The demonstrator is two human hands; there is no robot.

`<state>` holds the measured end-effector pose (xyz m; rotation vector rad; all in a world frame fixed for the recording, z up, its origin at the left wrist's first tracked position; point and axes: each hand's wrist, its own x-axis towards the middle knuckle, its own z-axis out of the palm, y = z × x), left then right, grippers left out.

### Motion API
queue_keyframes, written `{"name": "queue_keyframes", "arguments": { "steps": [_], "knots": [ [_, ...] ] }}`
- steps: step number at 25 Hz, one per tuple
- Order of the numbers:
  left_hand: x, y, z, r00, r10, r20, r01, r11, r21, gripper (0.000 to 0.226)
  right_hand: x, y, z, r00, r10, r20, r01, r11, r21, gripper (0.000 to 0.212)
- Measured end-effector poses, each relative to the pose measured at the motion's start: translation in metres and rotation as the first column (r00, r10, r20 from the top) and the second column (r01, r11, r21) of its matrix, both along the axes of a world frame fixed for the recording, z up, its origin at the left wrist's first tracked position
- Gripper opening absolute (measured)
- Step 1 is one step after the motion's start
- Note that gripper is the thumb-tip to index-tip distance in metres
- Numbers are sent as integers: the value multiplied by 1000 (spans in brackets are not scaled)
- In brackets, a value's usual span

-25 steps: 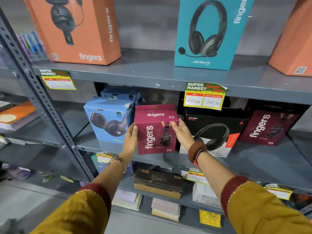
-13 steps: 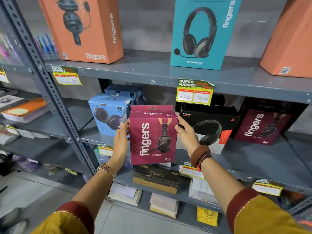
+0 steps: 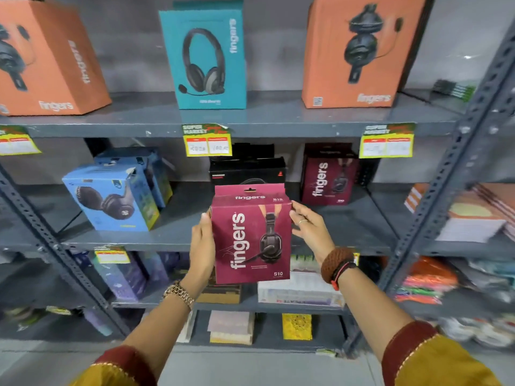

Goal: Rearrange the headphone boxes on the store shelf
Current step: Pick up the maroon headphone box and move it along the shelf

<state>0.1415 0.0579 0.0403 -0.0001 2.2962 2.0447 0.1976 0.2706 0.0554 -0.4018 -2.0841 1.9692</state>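
A maroon "fingers" headphone box [image 3: 250, 235] is held upright in the air in front of the middle shelf [image 3: 178, 235]. My left hand [image 3: 203, 243] presses its left side and my right hand [image 3: 310, 231] its right side. Behind it a black headphone box [image 3: 247, 169] stands on the shelf, partly hidden. A second maroon box [image 3: 328, 176] stands to the right and two blue boxes [image 3: 111, 199] to the left. On the top shelf stand an orange box [image 3: 47, 59], a teal box [image 3: 204, 57] and another orange box [image 3: 359, 51].
Slotted grey uprights [image 3: 446, 190] frame the shelving on both sides. Yellow price tags [image 3: 207, 140] hang from the top shelf's edge. Books and packets [image 3: 468, 215] fill the neighbouring rack at right. Lower shelves hold flat boxes and booklets [image 3: 298, 291].
Both hands lifted the maroon box off the middle shelf and carried it out toward me and to the right. The camera view swung right, showing the right upright and a second orange box.
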Motion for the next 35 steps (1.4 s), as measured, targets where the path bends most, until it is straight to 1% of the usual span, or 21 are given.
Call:
{"name": "queue_keyframes", "arguments": {
  "steps": [2,4,8,10,11,14,16,19,22,26,29,35],
  "knots": [
    [13,43,3,993,-113,-24,113,993,12,70,20,38,0,996,-85,3,85,996,1,45],
    [16,79,5,976,-207,-72,209,978,17,64,30,68,4,989,-146,8,146,989,-30,45],
    [3,154,9,950,-302,-79,302,953,-9,63,29,133,7,964,-267,0,265,957,-119,46],
    [-6,180,12,938,-337,-84,339,941,17,61,21,160,4,949,-316,-11,310,936,-164,46],
    [-13,194,12,930,-358,-84,361,932,25,65,14,174,1,943,-332,-17,324,928,-185,46],
    [-35,220,4,922,-383,-51,385,921,60,94,-2,201,-7,939,-340,-46,317,911,-263,48],
    [-48,233,-3,915,-402,-24,402,911,95,104,-14,215,-15,936,-349,-51,316,895,-316,49],
    [-58,250,-13,910,-415,-3,412,903,122,109,-31,233,-28,936,-351,-27,318,875,-366,52],
    [-62,259,-24,919,-394,15,389,911,140,106,-44,243,-35,938,-346,-13,311,860,-404,57],
    [-64,266,-31,924,-382,5,377,914,152,102,-53,250,-35,927,-376,-10,336,839,-428,52],
    [-69,268,-32,918,-396,14,389,908,155,102,-55,251,-37,925,-380,-9,344,847,-405,52],
    [-78,268,-39,901,-434,9,429,893,139,91,-54,250,-37,925,-379,-16,344,856,-387,53]
  ]
}}
